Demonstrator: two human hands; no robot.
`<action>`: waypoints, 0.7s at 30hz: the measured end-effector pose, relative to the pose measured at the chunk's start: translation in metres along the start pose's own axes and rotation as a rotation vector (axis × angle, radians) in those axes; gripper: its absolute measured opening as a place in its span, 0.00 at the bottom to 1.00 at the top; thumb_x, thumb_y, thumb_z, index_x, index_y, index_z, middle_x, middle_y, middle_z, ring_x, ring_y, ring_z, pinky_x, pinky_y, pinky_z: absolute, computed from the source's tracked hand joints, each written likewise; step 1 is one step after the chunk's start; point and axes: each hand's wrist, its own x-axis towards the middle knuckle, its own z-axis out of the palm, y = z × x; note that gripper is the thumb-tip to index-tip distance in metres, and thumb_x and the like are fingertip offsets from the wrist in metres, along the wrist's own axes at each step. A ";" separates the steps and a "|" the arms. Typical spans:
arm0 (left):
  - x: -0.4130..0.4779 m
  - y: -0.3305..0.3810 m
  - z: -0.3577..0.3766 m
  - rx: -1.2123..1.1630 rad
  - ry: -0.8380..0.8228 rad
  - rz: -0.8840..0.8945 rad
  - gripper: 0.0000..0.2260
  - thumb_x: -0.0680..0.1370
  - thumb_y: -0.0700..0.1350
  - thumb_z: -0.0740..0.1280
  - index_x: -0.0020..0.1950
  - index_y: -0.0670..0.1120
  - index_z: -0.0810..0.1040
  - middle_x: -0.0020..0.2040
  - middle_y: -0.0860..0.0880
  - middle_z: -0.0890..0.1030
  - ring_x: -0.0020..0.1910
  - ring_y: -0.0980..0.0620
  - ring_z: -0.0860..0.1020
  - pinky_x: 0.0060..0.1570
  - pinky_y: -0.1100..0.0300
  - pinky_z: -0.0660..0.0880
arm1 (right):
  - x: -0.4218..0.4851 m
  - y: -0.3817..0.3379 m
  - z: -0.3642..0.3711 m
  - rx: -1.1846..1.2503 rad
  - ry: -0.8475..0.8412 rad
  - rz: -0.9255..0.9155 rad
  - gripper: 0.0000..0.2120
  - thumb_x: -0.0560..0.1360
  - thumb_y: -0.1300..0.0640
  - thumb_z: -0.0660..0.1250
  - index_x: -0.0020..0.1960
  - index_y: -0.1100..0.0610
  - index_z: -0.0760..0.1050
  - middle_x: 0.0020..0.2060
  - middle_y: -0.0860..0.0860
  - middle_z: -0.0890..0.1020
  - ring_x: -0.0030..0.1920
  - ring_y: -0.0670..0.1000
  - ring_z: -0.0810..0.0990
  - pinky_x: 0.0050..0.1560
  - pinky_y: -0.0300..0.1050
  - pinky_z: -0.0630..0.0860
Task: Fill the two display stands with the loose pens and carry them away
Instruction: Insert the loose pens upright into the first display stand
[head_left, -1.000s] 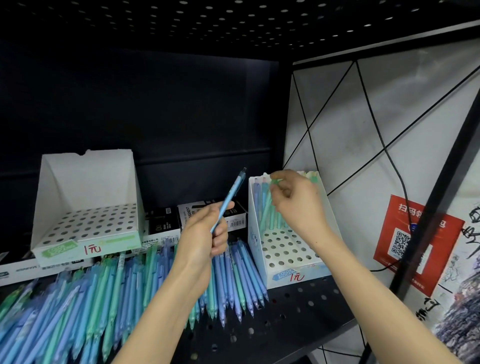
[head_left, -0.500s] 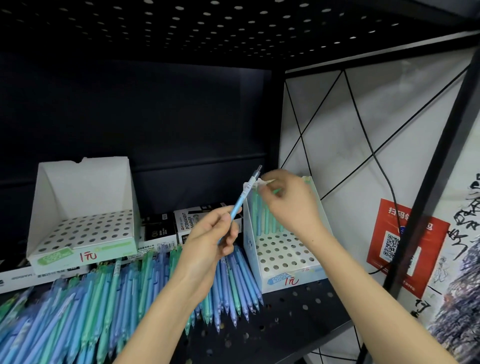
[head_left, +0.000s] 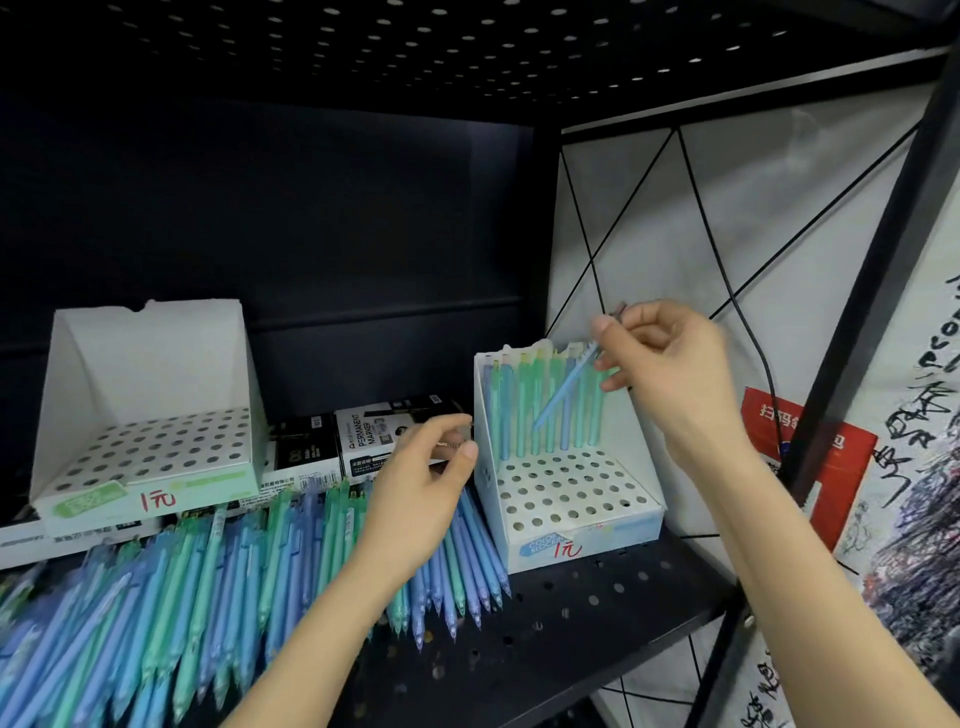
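Note:
Two white cardboard display stands with perforated tops stand on a black shelf. The left stand (head_left: 150, 457) holds no pens. The right stand (head_left: 576, 499) has one back row of blue and green pens standing in it. My right hand (head_left: 670, 364) pinches a light blue pen (head_left: 563, 395) by its upper end, tilted, tip down over that back row. My left hand (head_left: 421, 488) hovers with loosely curled fingers and holds nothing, above the heap of loose blue and green pens (head_left: 208, 582) lying on the shelf.
Boxes of permanent markers (head_left: 363, 436) lie behind the heap between the stands. The perforated black shelf (head_left: 571, 618) ends at a front edge on the right. A black frame post (head_left: 872, 291) and a red QR poster (head_left: 826, 467) are at right.
The light blue pen passed from my left hand to my right hand. My left hand dropped toward the pen heap; my right hand now holds the pen over the right stand.

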 end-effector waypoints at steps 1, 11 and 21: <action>0.001 -0.002 0.002 0.035 -0.013 -0.003 0.14 0.79 0.48 0.62 0.64 0.57 0.71 0.58 0.57 0.75 0.53 0.67 0.72 0.45 0.77 0.66 | 0.000 0.004 0.001 -0.036 0.001 -0.004 0.07 0.73 0.58 0.69 0.40 0.57 0.71 0.33 0.55 0.79 0.28 0.47 0.78 0.29 0.39 0.77; 0.003 -0.017 0.012 0.215 -0.155 0.028 0.30 0.75 0.49 0.68 0.74 0.56 0.60 0.70 0.59 0.65 0.68 0.59 0.66 0.66 0.56 0.68 | 0.001 0.045 0.035 -0.310 -0.022 -0.066 0.10 0.72 0.54 0.70 0.38 0.50 0.69 0.33 0.54 0.80 0.35 0.56 0.80 0.39 0.57 0.79; 0.004 -0.020 0.016 0.213 -0.145 0.025 0.31 0.74 0.49 0.69 0.74 0.56 0.59 0.72 0.59 0.64 0.69 0.59 0.65 0.68 0.56 0.66 | 0.001 0.058 0.054 -0.447 -0.220 -0.099 0.07 0.72 0.55 0.71 0.46 0.58 0.78 0.33 0.45 0.76 0.35 0.45 0.75 0.42 0.45 0.76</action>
